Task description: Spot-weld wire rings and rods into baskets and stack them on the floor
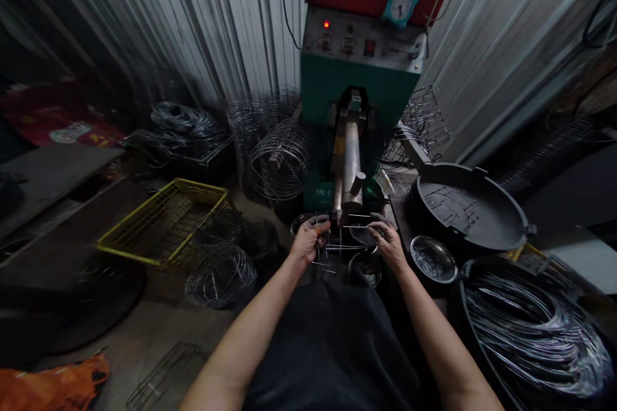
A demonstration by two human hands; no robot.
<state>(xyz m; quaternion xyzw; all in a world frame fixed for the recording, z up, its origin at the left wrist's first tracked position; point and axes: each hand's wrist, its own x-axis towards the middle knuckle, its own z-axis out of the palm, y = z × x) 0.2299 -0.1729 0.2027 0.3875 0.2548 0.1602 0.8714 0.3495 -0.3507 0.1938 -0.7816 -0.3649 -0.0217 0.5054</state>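
The right hand (389, 245) pinches a thin rod (357, 227) — long axis crosswise, pointing toward the left hand (306, 243), closed on what seems a wire frame (328, 269).

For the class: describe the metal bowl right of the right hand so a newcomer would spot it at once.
From the green machine, look right to the big dark pan. Just below it in view, right of the right hand, sits a small grey metal bowl of pale little pieces. Unlike the bowls between the arms, it lies outside them.
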